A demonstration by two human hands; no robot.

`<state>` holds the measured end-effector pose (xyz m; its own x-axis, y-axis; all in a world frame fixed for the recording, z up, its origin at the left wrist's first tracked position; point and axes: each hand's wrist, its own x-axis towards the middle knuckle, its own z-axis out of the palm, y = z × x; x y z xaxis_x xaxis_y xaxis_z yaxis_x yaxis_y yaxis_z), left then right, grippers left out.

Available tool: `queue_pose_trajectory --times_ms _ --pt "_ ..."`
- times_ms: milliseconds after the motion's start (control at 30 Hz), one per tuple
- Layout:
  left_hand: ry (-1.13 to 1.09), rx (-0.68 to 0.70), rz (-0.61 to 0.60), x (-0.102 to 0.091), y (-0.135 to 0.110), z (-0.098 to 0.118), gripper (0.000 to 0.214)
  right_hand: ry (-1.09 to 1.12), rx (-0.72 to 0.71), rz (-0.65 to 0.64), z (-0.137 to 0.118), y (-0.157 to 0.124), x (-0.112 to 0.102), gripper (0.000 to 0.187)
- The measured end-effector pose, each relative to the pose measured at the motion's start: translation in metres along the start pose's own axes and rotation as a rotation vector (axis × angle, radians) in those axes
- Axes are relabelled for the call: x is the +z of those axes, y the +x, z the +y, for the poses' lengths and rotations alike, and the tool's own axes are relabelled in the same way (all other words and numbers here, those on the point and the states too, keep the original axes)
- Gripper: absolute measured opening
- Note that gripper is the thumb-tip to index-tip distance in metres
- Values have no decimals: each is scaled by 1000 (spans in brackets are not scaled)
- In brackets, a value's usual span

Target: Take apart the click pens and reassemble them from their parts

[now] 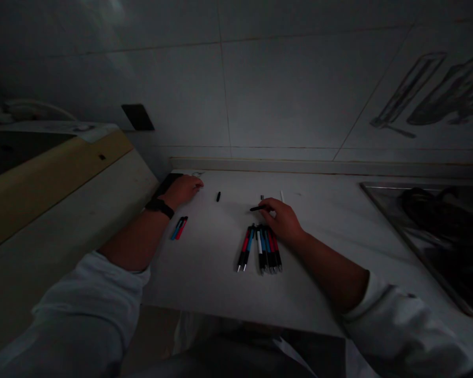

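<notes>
My right hand (279,214) pinches a short black pen barrel piece (256,208) above the counter. Just below that hand lie several assembled click pens (268,251) in red, blue, white and black, tips toward me. A pair of them (245,249) lies slightly apart on the left. My left hand (184,189) rests at the back left with its fingers curled together; whatever is between them is too small to make out. Beside it are small thin parts (197,174), blurred. One black barrel piece (218,196) lies between my hands. Blue and red barrel pieces (179,228) lie near my left wrist.
Behind my right hand lies a thin white stick (281,196) with a small dark piece (262,197). A dark flat object (169,184) is partly under my left hand. A stove (382,210) is set into the counter at right; a large pale appliance (114,173) borders the left.
</notes>
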<state>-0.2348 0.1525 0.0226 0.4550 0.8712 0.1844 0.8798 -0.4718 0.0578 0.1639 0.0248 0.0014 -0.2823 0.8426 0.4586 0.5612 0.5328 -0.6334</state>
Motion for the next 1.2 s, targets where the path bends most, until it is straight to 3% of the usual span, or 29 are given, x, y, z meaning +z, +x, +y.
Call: queue_pose_trajectory --times_ms 567,933,1200 --pt "-48 -17 5 -2 -9 -3 31 -3 -6 -4 -2 -1 -1 17" --pt "41 10 -67 -3 -8 -2 38 -21 -11 -22 0 -1 0 17" --pt "197 45 -142 -21 -8 9 41 -9 -9 -34 -1 -1 -1 18"
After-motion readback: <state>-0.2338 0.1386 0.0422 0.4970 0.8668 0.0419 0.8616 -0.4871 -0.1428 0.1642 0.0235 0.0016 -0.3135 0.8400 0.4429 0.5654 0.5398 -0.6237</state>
